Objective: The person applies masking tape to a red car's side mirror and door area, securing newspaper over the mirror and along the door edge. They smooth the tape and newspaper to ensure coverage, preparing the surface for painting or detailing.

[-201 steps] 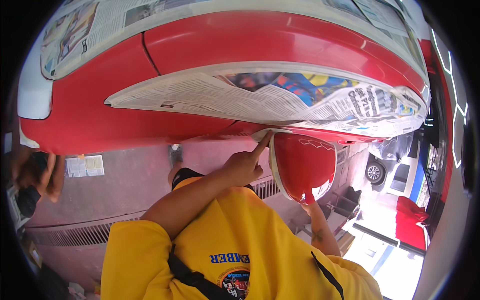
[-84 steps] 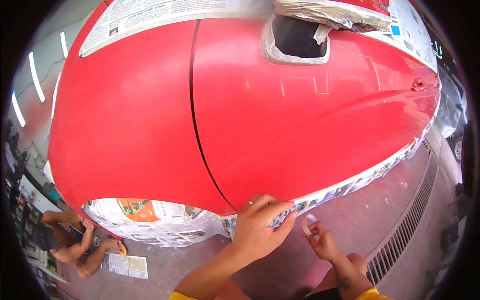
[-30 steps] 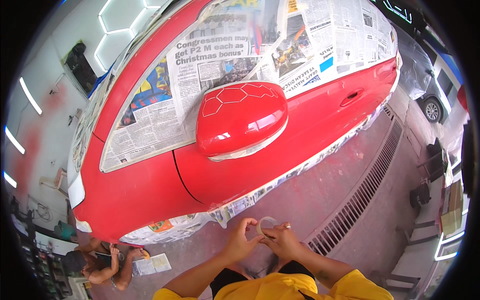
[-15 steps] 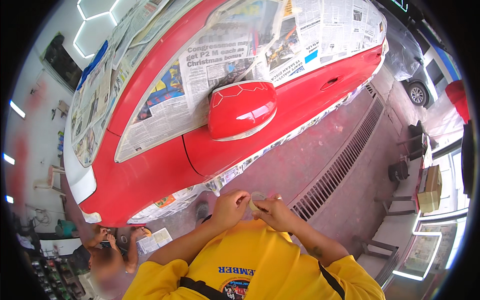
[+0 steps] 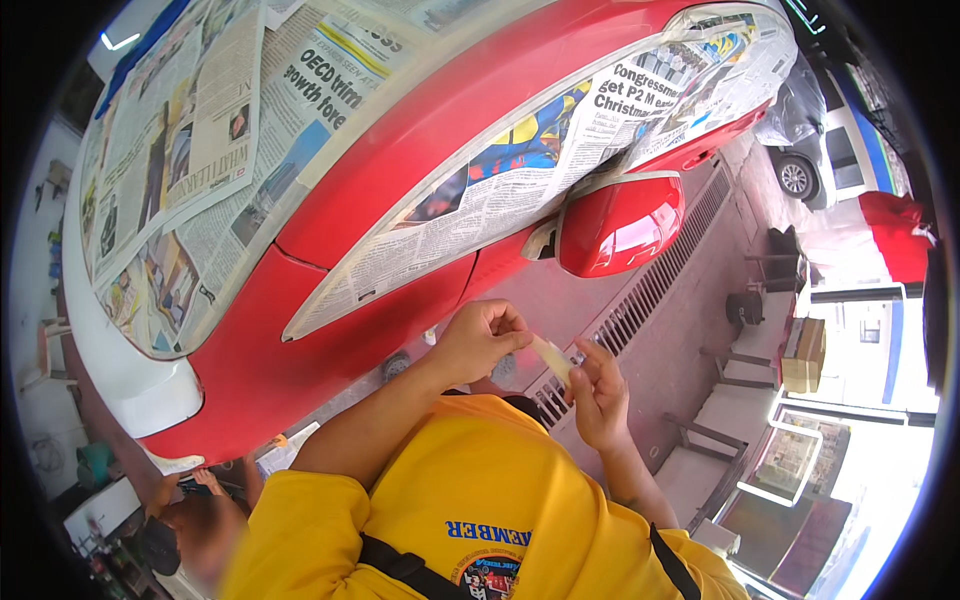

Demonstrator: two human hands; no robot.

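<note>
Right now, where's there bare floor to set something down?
Bare floor shows between the drain grate and the black bucket. Another patch lies between the grate and the red car, near the mirror. Crowded: lower left, where a co-worker is beside the car.

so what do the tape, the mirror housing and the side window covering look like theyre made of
Tape: probably paper, judging by its cream, matte look.
Mirror housing: glossy red paint with bright reflections; plastic underneath is a guess.
Side window covering: newspaper, matte, showing printed columns and coloured pictures.
</note>
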